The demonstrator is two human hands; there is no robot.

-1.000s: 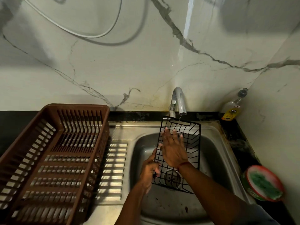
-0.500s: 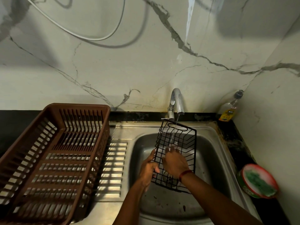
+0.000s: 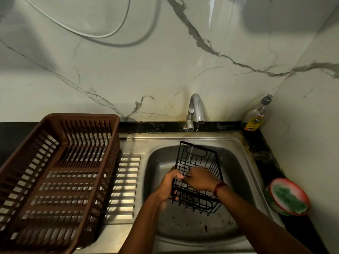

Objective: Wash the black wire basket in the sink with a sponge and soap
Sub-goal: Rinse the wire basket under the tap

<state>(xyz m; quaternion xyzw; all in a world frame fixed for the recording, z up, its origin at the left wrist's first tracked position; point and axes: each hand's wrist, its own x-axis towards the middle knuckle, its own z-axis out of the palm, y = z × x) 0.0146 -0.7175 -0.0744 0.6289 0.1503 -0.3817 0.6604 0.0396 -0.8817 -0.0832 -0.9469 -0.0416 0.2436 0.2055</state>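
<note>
I see my left hand (image 3: pixel 167 186) clasping the basket's (image 3: pixel 199 162) nine-o'clock edge and my right hand (image 3: pixel 200 178) curled round its middle wires, tilted over the sink (image 3: pixel 238 162), tap (image 3: pixel 196 110) water striking its twelve-o'clock end.

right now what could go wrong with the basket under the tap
1. The left hand grips the basket by one edge; it could slip into the sink.
2. Water from the tap hits the wires and may splash out.
3. Neither hand holds a sponge; the right hand is bare on the wires, so grime may stay.
</note>
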